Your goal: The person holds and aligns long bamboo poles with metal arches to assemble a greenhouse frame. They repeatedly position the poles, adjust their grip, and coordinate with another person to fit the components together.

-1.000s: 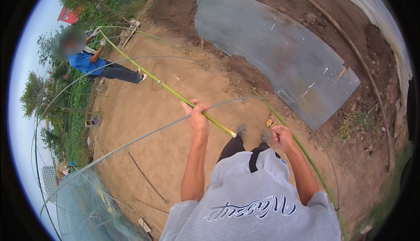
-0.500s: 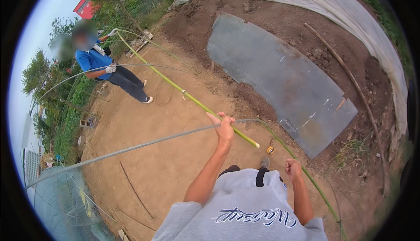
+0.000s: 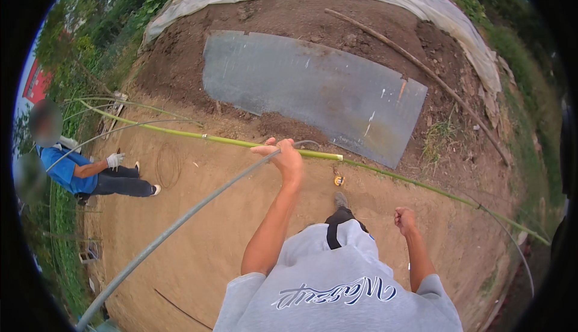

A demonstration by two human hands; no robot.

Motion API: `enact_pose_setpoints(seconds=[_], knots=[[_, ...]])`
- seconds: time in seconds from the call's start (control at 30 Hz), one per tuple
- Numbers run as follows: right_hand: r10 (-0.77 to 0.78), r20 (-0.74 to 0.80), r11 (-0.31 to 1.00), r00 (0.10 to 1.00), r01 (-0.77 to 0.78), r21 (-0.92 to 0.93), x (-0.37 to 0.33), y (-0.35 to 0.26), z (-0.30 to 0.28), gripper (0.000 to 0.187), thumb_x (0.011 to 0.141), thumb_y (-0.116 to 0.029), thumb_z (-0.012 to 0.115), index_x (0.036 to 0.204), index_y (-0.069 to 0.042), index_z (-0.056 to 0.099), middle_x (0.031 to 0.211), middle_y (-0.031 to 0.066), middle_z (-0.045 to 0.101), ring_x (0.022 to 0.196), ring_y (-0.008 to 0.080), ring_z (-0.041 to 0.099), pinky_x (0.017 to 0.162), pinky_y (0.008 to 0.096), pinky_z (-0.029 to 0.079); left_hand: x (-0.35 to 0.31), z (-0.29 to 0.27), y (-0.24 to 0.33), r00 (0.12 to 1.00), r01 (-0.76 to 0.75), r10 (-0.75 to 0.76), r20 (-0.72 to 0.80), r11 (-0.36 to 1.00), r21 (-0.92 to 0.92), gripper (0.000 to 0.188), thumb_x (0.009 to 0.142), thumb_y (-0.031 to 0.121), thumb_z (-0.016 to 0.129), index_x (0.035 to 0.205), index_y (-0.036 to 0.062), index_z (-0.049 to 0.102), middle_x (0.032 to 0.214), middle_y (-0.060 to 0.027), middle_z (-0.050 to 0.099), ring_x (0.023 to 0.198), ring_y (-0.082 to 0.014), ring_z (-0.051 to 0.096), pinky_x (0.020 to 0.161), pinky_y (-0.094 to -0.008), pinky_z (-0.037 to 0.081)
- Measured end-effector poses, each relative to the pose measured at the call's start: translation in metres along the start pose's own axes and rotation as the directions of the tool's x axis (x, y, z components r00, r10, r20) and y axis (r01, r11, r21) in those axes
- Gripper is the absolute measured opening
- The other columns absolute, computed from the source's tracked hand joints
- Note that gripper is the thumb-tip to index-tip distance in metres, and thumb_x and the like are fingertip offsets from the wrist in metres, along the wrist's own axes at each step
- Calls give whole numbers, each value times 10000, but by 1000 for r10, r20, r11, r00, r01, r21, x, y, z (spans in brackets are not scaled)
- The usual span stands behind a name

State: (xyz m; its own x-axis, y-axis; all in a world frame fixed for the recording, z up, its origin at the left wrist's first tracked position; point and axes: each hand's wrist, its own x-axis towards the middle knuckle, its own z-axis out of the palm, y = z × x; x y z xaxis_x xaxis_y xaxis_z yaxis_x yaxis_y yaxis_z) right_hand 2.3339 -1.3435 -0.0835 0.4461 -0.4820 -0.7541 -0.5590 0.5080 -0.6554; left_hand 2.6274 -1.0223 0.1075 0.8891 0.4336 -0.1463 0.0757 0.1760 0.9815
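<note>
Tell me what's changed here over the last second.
The long green bamboo pole swung, its cut end moving past the small yellow tape measure toward the flat grey metal sheet. The right hand drew back from the tape measure. One gloved hand of the blue-shirted person let go of the pole. The left hand still grips the pole where the curved grey rod crosses it.

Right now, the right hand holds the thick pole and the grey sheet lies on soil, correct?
Not quite: the left hand holds the thick pole; the right hand is apart from it, as the head view shows. The grey sheet does lie on soil.
</note>
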Motion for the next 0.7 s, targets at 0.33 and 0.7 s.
enact_pose_setpoints(seconds=[0.33, 0.7], knots=[[-99, -283, 987, 954, 130, 90, -117, 52, -88, 64, 892, -93, 562, 832, -75, 570, 613, 8, 524, 476, 105, 463, 429, 245, 375, -15, -5, 16, 996, 42, -37, 86, 998, -56, 879, 848, -21, 429, 1366, -99, -277, 1182, -169, 289, 931, -220, 490, 845, -355, 456], [-220, -125, 974, 968, 224, 20, -104, 54, -66, 83, 918, -94, 544, 855, -53, 578, 626, 11, 548, 481, 99, 476, 436, 233, 386, 3, -17, -6, 979, -196, 156, 135, 903, 382, 451, 880, 135, 591, 1267, -33, 431, 1205, -273, 385, 944, -271, 546, 877, -397, 438]])
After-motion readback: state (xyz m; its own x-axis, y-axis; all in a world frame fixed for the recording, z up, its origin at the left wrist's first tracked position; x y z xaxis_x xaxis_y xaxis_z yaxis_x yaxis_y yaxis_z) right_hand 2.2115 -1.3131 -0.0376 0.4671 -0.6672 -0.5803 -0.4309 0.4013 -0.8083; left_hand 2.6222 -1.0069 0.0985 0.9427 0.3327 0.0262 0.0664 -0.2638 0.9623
